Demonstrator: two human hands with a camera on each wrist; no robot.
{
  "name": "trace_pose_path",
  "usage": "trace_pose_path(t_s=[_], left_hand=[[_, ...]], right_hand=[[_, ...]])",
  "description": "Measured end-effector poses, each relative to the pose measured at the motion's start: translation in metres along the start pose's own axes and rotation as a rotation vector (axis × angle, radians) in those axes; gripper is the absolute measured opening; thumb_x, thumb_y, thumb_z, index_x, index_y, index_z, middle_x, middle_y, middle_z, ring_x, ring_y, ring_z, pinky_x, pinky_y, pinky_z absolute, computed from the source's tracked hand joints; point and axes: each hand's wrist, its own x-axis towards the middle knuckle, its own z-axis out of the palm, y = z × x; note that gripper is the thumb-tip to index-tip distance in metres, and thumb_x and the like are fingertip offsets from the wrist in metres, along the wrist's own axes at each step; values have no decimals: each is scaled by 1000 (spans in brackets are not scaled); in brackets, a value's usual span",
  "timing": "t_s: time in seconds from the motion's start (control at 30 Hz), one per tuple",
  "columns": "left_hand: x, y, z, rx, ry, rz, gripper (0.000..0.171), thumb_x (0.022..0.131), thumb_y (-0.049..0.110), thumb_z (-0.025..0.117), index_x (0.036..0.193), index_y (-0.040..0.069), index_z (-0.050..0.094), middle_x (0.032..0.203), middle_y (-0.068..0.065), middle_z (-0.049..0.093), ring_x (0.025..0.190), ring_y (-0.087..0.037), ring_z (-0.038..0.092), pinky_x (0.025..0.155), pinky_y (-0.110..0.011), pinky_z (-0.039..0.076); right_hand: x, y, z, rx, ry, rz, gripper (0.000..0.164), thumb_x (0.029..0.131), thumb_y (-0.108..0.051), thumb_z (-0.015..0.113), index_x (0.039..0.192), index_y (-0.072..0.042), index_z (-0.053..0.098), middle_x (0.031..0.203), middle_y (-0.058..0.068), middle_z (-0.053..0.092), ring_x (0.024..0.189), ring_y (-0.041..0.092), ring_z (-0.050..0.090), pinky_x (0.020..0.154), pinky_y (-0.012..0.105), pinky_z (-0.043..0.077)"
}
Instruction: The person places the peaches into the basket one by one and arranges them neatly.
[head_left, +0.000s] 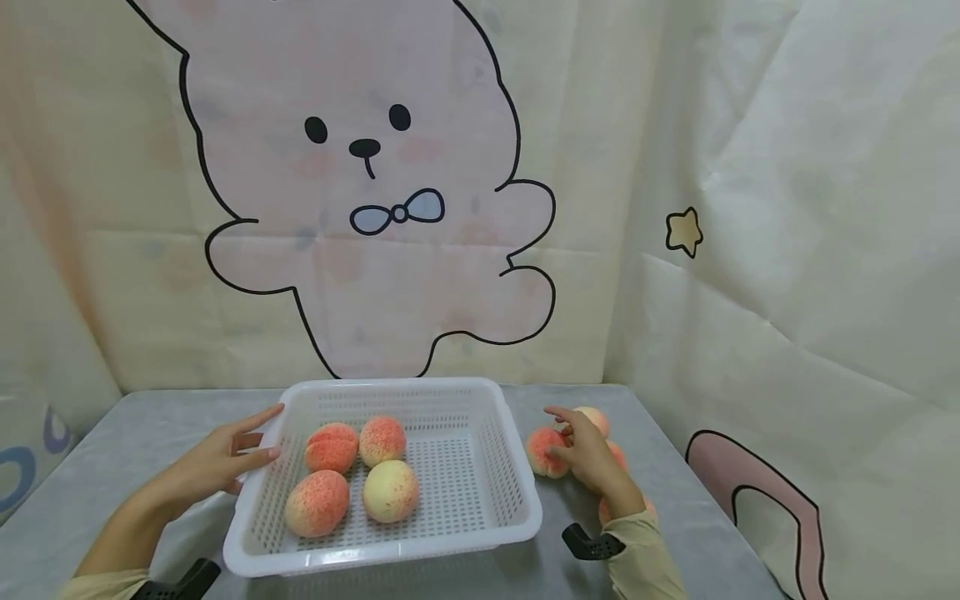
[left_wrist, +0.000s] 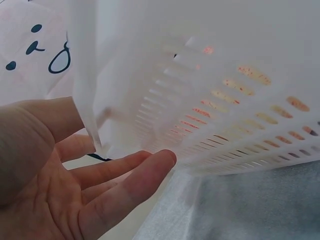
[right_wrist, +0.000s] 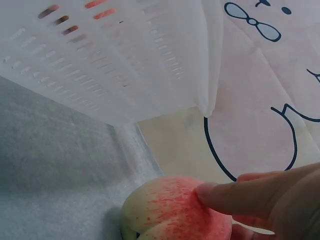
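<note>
A white plastic basket (head_left: 480,533) with slotted sides holds several peaches, among them a yellowish peach (head_left: 391,492) and a redder peach (head_left: 332,447). At its left side my left hand (head_left: 213,462) touches the rim and outer wall, fingers spread and fairly straight. In the left wrist view fingertips (left_wrist: 165,159) lie against the slotted wall. Right of the basket, my right hand (head_left: 592,454) reaches over a red peach (head_left: 546,452) on the table. One fingertip (right_wrist: 206,192) touches that peach in the right wrist view; the other fingers are partly hidden behind it.
More peaches lie under and beyond the right hand, including a pale peach (head_left: 595,419), partly covered by hand and sleeve. A grey cloth covers the table (head_left: 172,425). Behind hangs a curtain (head_left: 585,317) with a cartoon animal.
</note>
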Motion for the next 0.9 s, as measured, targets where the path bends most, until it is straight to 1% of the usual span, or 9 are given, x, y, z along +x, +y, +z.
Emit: trace_pose_path(t_s=[0.13,0.3,0.43,0.57,0.67,0.77,0.9], left_hand=[[1,3,0,12,11,-15,86,101,28,61,163,9,6,149,-42,37,108,-29,67,75,-47,61],[0,3,1,16,20,-29,86,101,29,62,163,10,6,150,-43,36,109,-30,67,75,-48,61],[-1,3,1,10,22,-27,86,101,29,62,163,10,6,151,-42,35,109,-30,67,75,-48,61],[-2,3,1,6,19,-23,86,101,29,62,163,10,6,151,-42,35,110,-30,66,75,-48,61],[-2,4,2,-2,15,-16,85,101,28,61,163,10,6,151,-43,34,110,-31,66,76,-48,61],[-2,4,2,-9,14,-13,85,101,27,61,164,10,6,151,-43,34,111,-31,66,76,-48,61],[-2,4,2,-5,18,-18,85,102,28,60,163,10,5,152,-42,34,111,-31,66,76,-48,61]], right_hand=[[-2,-1,1,10,-51,20,68,81,-4,82,143,-2,54,143,23,55,117,38,56,98,53,49],[-4,-1,3,12,-115,33,71,80,-9,84,144,-2,53,141,27,56,121,40,56,101,56,48],[-4,0,4,31,-171,-3,69,80,-8,83,142,2,54,140,28,57,128,42,54,107,60,44],[-3,3,5,1,-209,-56,66,81,-8,83,139,7,55,139,27,59,132,44,52,110,62,40],[-3,5,5,-29,-219,-70,64,82,-9,82,137,9,55,136,26,60,129,43,55,108,61,42],[-3,5,6,-30,-221,-78,60,83,-9,81,134,10,57,132,25,62,124,40,58,105,59,46],[-3,4,6,-29,-215,-81,57,82,-8,81,132,10,58,126,22,66,114,33,62,97,52,52]])
